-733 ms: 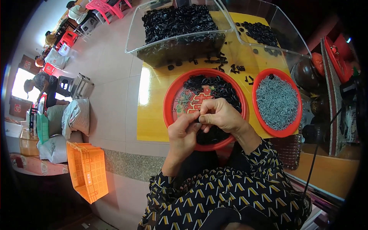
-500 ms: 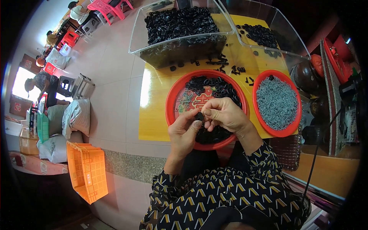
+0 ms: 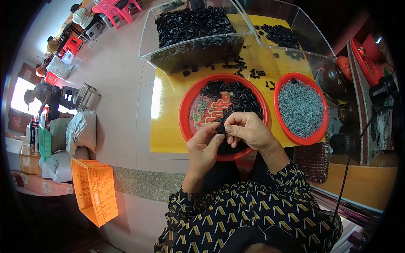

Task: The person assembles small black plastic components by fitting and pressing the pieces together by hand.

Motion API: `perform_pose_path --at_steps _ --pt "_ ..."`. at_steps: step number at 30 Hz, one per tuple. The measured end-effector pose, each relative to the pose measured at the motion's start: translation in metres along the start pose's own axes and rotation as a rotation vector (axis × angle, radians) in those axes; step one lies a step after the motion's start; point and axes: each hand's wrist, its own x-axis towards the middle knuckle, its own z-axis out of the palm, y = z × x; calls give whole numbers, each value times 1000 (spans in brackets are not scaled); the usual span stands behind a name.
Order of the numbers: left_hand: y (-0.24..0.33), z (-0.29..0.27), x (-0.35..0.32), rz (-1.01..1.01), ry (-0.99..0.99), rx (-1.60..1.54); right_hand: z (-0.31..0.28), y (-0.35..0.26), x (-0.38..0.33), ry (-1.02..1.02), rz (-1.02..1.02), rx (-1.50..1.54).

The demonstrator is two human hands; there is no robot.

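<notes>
Apparently light, stiff and best held by its edges, the small black part (image 3: 220, 128) sits above the red tray (image 3: 183, 111), pinched by the left hand (image 3: 203, 146), the right hand (image 3: 250, 131) close beside it, grip unreadable.

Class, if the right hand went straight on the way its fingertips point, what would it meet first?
The right hand would probably meet the small black part held in the left hand; they may be touching, since depth is unclear.
</notes>
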Motion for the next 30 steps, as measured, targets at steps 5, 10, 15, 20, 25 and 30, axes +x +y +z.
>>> perform_pose_path --at_steps 5,10,15,20,25,30 --pt "3 3 -4 69 -35 75 3 4 -2 45 -7 -86" --pt "18 -4 -9 206 -31 352 2 -12 -10 100 21 -257" --pt "15 -22 -26 567 -213 801 -22 -78 -5 333 -268 -264" --pt "5 -17 -34 626 -246 783 -74 -150 22 646 -569 -112" --pt "1 -16 -37 607 -226 725 -39 -83 29 509 -647 -1109" --pt "8 -16 -27 573 -268 651 -34 -29 47 265 -562 -1703"
